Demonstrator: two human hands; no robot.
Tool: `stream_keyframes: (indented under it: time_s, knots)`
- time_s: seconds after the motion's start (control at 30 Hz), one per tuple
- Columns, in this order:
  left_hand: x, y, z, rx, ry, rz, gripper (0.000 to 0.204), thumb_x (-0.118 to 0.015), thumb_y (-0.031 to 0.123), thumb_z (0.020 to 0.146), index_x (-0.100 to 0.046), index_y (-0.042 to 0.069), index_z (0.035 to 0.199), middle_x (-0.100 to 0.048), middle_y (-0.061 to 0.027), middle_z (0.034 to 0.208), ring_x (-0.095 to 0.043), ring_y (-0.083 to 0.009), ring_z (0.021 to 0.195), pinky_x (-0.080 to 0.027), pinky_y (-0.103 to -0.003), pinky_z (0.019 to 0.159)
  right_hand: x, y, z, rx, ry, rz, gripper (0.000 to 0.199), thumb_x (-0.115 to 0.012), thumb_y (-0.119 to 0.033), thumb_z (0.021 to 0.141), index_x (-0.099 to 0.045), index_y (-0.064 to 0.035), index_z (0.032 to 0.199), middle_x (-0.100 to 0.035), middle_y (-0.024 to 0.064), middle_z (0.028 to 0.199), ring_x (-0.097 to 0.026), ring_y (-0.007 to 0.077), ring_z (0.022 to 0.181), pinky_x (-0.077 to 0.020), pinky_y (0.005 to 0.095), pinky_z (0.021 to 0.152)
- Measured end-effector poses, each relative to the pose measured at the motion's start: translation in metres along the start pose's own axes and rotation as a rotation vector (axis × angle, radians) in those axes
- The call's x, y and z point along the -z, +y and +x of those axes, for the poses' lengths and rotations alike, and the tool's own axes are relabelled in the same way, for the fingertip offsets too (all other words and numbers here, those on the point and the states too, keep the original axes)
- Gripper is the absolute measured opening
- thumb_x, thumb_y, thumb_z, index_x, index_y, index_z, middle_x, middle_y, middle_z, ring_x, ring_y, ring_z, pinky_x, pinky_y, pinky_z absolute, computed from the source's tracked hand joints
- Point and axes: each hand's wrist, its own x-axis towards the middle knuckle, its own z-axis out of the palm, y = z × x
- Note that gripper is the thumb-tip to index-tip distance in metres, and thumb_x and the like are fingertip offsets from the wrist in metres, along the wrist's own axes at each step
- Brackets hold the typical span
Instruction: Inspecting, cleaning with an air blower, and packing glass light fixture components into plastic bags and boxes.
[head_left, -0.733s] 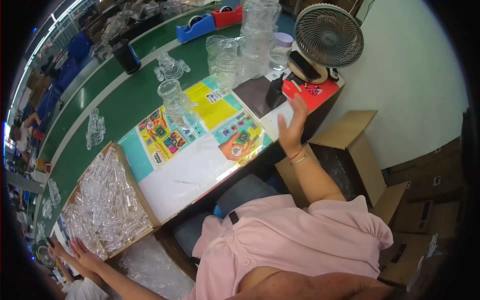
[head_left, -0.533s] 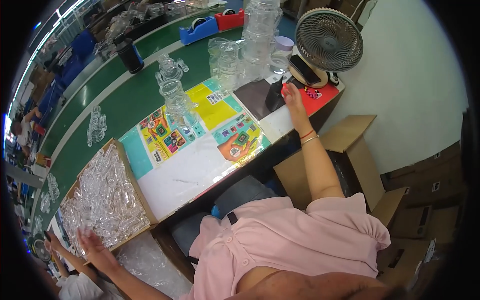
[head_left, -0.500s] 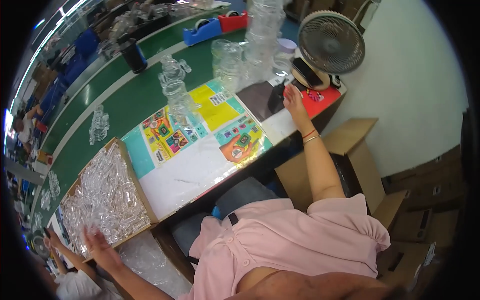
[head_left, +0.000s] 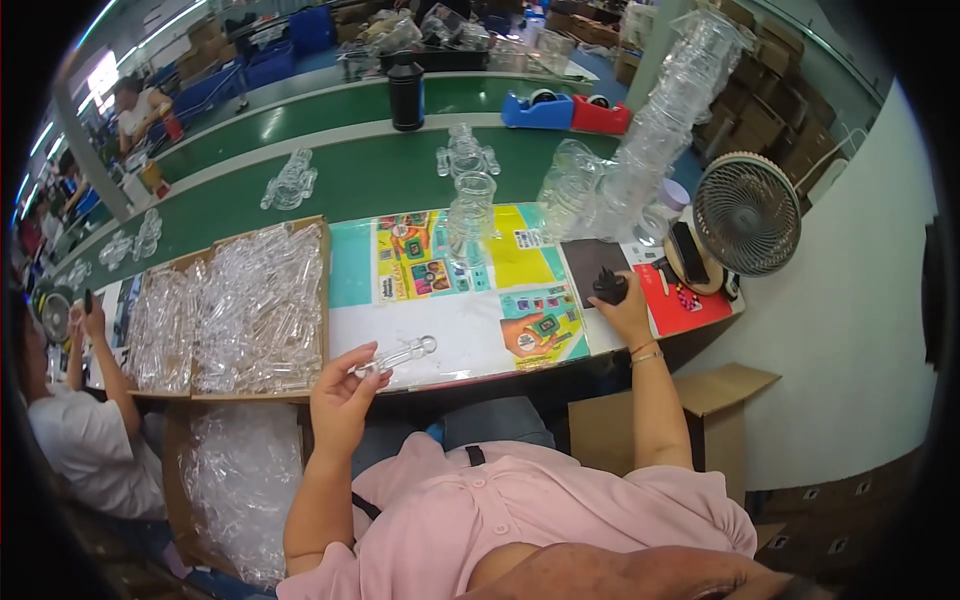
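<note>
My left hand (head_left: 343, 392) pinches one end of a clear plastic piece (head_left: 408, 353), a slim stem with a ring at its far end, above the white part of the table. My right hand (head_left: 628, 310) is closed around a small black object (head_left: 609, 287) with a jagged top; its kind I cannot make out. Left of my left hand lies a cardboard tray (head_left: 326, 290) heaped with similar clear pieces (head_left: 260, 310). Ahead stands a short stack of clear round plastic parts (head_left: 470, 215).
Tall stacked clear cups (head_left: 655, 130) lean at the back right, near a round fan (head_left: 747, 213) and a phone (head_left: 688, 250). Tape dispensers (head_left: 567, 112) and a black bottle (head_left: 406, 92) stand beyond the green belt (head_left: 350, 170). An open carton (head_left: 690, 400) is by my right arm. A co-worker (head_left: 90, 430) sits at left.
My left hand has come from the tray to the table front with a clear piece in it. My right hand has taken hold of the black object. The view has turned left.
</note>
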Motion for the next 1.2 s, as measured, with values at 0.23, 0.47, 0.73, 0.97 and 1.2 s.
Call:
stream_keyframes:
  time_s: [0.23, 0.47, 0.73, 0.97, 1.2]
  knots:
    - [-0.003, 0.014, 0.005, 0.013, 0.008, -0.031, 0.025, -0.056, 0.001, 0.084, -0.052, -0.002, 0.109, -0.057, -0.0167, 0.111, -0.062, -0.0192, 0.085, -0.052, -0.029, 0.077, 0.013, -0.078, -0.038, -0.213, -0.104, 0.422, 0.051, -0.072, -0.007, 0.072, -0.04, -0.0026, 0.112, -0.057, 0.0115, 0.1, -0.057, 0.0168, 0.089, -0.0456, 0.0288, 0.078]
    - [-0.009, 0.005, 0.004, -0.011, 0.068, -0.087, 0.032, -0.06, -0.005, 0.079, -0.05, -0.002, 0.109, -0.057, -0.0143, 0.108, -0.062, -0.02, 0.088, -0.051, -0.029, 0.079, 0.022, -0.156, -0.034, -0.065, -0.392, 0.674, 0.047, -0.071, -0.002, 0.068, -0.05, -0.0013, 0.11, -0.057, 0.0048, 0.101, -0.053, 0.0126, 0.093, -0.0413, 0.0267, 0.085]
    - [-0.007, 0.002, -0.006, -0.055, 0.085, -0.127, 0.032, -0.06, -0.005, 0.08, -0.049, -0.002, 0.109, -0.057, -0.017, 0.11, -0.061, -0.0196, 0.091, -0.05, -0.029, 0.081, 0.017, -0.193, -0.021, 0.045, -0.287, 0.751, 0.046, -0.079, -0.007, 0.064, -0.05, -0.004, 0.1, -0.055, 0.0051, 0.089, -0.055, 0.0118, 0.084, -0.0452, 0.0244, 0.074]
    - [-0.011, 0.001, -0.012, -0.064, 0.073, -0.132, 0.032, -0.06, -0.005, 0.08, -0.049, -0.003, 0.109, -0.058, -0.019, 0.109, -0.061, -0.0205, 0.093, -0.05, -0.031, 0.084, 0.024, -0.215, 0.002, -0.13, -0.16, 1.205, 0.043, -0.074, 0.002, 0.065, -0.049, -0.0007, 0.1, -0.058, 0.0067, 0.083, -0.058, 0.0121, 0.062, -0.0495, 0.0224, 0.057]
    - [-0.028, 0.013, -0.015, -0.121, 0.019, -0.183, 0.031, -0.059, -0.008, 0.081, -0.049, -0.004, 0.109, -0.058, -0.0154, 0.107, -0.059, -0.0177, 0.097, -0.048, -0.027, 0.085, 0.01, -0.221, 0.012, -0.238, -0.012, 1.929, 0.032, -0.061, -0.021, 0.085, -0.054, -0.0015, 0.11, -0.06, 0.0098, 0.108, -0.058, 0.0179, 0.09, -0.048, 0.0272, 0.07]
